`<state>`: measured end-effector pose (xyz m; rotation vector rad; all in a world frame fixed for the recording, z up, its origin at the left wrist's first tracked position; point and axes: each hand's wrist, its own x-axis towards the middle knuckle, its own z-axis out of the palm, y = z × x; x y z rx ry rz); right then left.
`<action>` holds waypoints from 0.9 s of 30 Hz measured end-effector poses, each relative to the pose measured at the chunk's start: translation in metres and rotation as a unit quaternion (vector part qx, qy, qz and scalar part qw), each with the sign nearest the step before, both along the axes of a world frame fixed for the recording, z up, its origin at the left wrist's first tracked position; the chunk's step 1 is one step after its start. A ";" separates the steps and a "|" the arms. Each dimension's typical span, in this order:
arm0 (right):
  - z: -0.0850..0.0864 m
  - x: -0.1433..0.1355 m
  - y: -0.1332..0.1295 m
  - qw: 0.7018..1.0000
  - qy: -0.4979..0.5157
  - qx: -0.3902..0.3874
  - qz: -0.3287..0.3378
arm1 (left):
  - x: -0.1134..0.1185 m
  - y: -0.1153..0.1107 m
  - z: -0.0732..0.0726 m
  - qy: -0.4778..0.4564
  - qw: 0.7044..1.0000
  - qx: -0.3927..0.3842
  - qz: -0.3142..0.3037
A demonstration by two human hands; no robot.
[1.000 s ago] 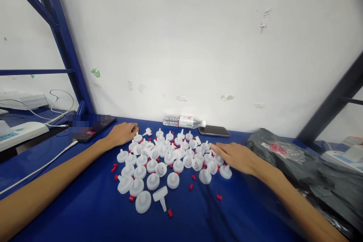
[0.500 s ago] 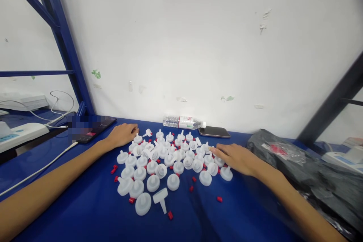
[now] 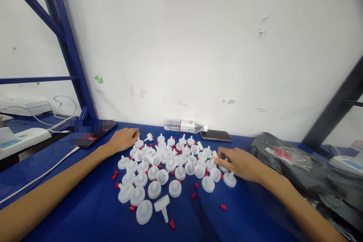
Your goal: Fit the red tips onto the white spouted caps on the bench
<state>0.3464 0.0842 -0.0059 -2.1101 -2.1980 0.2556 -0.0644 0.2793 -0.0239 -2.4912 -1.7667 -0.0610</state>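
Several white plastic caps (image 3: 170,166) with short stems lie spread over the blue table (image 3: 93,211), with small red plugs (image 3: 194,196) scattered among them. My left hand (image 3: 123,139) rests palm down at the pile's far left edge, fingers apart, touching the nearest caps. My right hand (image 3: 239,163) lies on the pile's right side with its fingers curled over a white cap (image 3: 221,167). Whether the fingers pinch that cap is hard to see.
A plastic water bottle (image 3: 185,125) lies on its side against the white wall, a dark phone (image 3: 216,135) beside it. Another phone (image 3: 95,132) with a white cable (image 3: 39,177) sits at left. A black plastic bag (image 3: 303,166) fills the right side. Blue rack posts (image 3: 68,53) stand at left.
My right hand has drawn back slightly to the right and curled its fingers over caps at the pile's edge. The view has tilted a little. My left hand has stayed put.
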 end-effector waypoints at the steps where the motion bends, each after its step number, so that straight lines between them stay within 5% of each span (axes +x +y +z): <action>1: 0.000 0.000 0.000 1.000 -0.001 0.000 0.002 | 0.000 0.000 0.000 0.001 1.000 0.001 -0.001; 27: 0.007 0.014 -0.006 0.994 0.095 -0.054 0.008 | 0.000 -0.006 0.009 -0.084 0.995 0.053 0.000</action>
